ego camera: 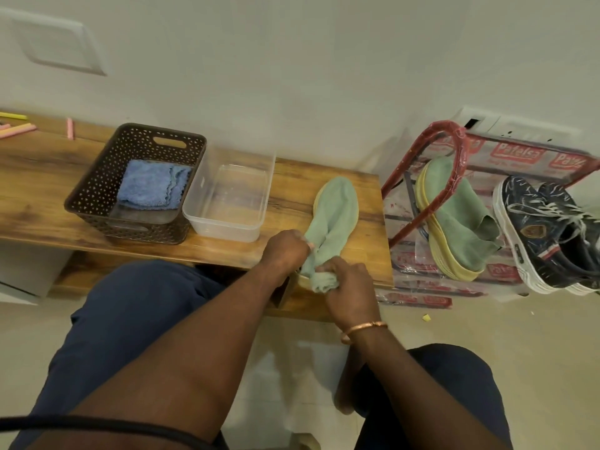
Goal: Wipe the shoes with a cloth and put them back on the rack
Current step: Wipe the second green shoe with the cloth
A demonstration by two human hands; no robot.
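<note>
A green sock-like shoe with a yellow sole (pixel 336 212) lies on the wooden bench (pixel 42 203), toe pointing away from me. My left hand (pixel 285 250) pinches the shoe's collar on its left side. My right hand (pixel 350 292) grips the bunched green fabric at the heel end. Its twin green shoe (pixel 454 219) leans on the red rack (pixel 454 147) to the right. A folded blue cloth (pixel 152 185) sits in the brown basket (pixel 97 186); neither hand touches it.
A clear plastic tub (pixel 227 206) stands between the basket and the shoe. A pair of dark patterned sneakers (pixel 545 235) rests on the rack's right side. Coloured chalk sticks (pixel 69 128) lie at the bench's far left. My knees are below the bench.
</note>
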